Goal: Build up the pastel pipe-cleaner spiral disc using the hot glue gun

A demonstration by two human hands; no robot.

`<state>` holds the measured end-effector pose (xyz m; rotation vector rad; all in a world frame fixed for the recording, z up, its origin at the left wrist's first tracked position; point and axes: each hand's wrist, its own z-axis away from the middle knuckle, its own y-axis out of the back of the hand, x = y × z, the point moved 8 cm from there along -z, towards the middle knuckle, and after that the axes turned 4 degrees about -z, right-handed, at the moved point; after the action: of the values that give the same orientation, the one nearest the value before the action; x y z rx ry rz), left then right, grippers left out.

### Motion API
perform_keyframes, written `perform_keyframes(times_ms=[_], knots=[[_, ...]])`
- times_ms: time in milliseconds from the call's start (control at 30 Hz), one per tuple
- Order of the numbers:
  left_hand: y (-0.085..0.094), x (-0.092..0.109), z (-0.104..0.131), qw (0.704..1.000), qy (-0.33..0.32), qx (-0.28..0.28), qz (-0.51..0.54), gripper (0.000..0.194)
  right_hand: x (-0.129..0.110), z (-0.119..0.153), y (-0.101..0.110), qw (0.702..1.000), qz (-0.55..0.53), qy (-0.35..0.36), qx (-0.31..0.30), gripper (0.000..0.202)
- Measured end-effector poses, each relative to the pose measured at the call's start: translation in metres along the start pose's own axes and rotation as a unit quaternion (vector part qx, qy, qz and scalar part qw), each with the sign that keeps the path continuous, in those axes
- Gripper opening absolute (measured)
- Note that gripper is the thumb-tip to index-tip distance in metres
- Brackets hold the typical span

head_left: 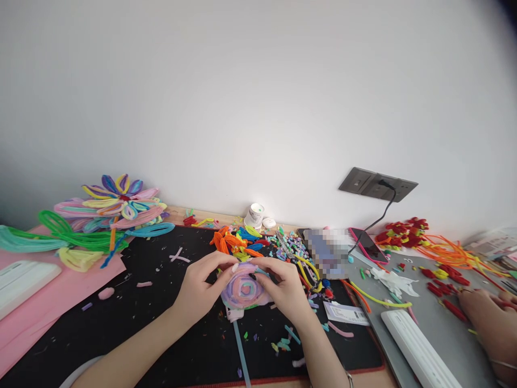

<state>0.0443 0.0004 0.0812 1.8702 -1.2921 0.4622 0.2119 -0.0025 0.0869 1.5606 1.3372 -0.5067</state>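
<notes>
Already wound, by the look of it: your pastel spiral (245,291), lower centre of frame, over the black mat (161,334). Left hand (207,283) and right hand (281,285): grip closed on its edges. Pale blue stick (241,350) runs below, joint unclear. What's left: can't tell.

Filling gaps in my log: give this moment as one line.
left hand: holds pastel fuzzy spiral disc, left side | right hand: holds its right side | below: black red-edged mat
</notes>
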Motion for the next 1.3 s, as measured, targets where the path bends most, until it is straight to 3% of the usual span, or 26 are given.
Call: perform_keyframes(times_ms=[333,700,967,1300], knots=[[-0.0058,0.0014,0.0018,0.999,-0.027,-0.032,-0.009,0.012,0.0029,-0.001,0.0009,1.0,-0.004,-0.017,0.006,0.026],[-0.0052,0.0029,0.0025,0.998,-0.053,-0.018,0.0,0.013,0.0037,-0.0005,0.0025,1.0,-0.013,-0.021,0.015,0.025],[-0.009,0.002,0.0025,0.998,-0.04,-0.04,-0.007,0.013,0.0034,-0.0009,0.0067,0.999,-0.02,-0.015,0.03,0.023],[-0.007,-0.0001,0.005,0.998,-0.053,-0.018,-0.015,0.014,0.0098,-0.0008,0.0047,0.998,-0.041,-0.029,0.031,0.025]])
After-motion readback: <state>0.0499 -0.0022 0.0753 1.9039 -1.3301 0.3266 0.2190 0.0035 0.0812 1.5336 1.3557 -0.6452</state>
